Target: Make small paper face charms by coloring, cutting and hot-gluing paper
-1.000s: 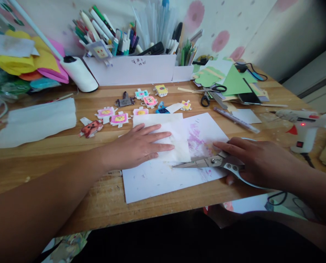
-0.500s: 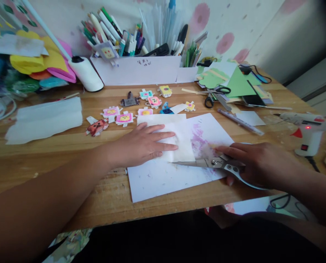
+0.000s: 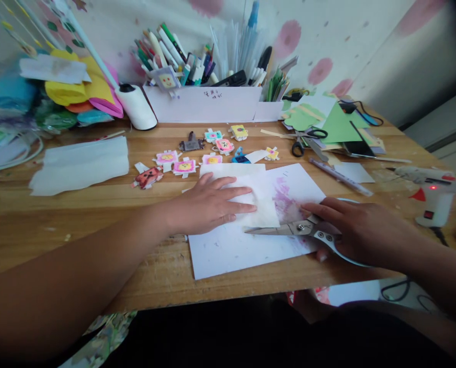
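Observation:
My left hand (image 3: 216, 200) lies flat with fingers spread on a square of white tissue-like paper (image 3: 264, 197). Beneath that is a larger white sheet (image 3: 228, 255) with a purple smear on its right part. My right hand (image 3: 350, 225) grips large metal scissors (image 3: 289, 228) by the handles; some of its fingers are hidden. The blades point left, along the lower edge of the tissue-like square. Just beyond my left hand sit several small paper figures with coloured faces, among them a red one (image 3: 148, 176) and a yellow one (image 3: 238, 132).
A glue gun (image 3: 438, 191) with a red light stands at the right. Behind are a white pen box (image 3: 205, 105), a second pair of scissors (image 3: 308, 140), a marker (image 3: 341, 176) and green paper (image 3: 341, 122). Folded white tissue (image 3: 80, 166) and a thread spool (image 3: 138, 108) lie left.
The view has shifted, so most of the desk appears slightly farther right. Relative to the paper's lower edge, the scissor blades sit slightly lower. My left hand stays flat on the paper.

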`<state>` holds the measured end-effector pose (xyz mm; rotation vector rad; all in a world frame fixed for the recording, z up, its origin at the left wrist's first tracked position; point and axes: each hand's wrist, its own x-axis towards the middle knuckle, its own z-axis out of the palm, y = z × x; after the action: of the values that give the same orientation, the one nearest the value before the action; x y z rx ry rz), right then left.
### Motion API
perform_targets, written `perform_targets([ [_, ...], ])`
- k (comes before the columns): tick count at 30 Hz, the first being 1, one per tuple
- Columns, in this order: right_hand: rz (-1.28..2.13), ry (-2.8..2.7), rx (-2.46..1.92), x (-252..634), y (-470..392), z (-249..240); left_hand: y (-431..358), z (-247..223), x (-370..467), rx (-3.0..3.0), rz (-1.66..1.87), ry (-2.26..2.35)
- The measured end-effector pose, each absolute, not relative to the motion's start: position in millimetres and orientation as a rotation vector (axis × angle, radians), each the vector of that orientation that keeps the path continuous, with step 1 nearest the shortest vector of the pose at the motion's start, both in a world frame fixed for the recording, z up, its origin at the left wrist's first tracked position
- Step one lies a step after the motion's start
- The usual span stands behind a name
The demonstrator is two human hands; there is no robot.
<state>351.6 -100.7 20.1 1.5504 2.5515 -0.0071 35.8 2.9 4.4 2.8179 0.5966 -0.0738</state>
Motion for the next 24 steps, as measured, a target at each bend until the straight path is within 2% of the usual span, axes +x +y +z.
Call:
perform_targets([
  [9, -0.03, 2.586, 1.493, 347.2, -98.4, 17.5, -2.9, 9.7, 38.1, 2.797, -0.08, 0.655],
  [18, 0.049, 2.494, 1.546, 350.1, -98.4, 22.5, 5.3, 6.1, 39.2, 2.85, 0.132, 0.634],
  [24, -0.02, 2.482, 1.547, 341.3, -94.6, 23.3, 13.6, -0.3, 38.4, 2.729, -0.011, 0.59],
])
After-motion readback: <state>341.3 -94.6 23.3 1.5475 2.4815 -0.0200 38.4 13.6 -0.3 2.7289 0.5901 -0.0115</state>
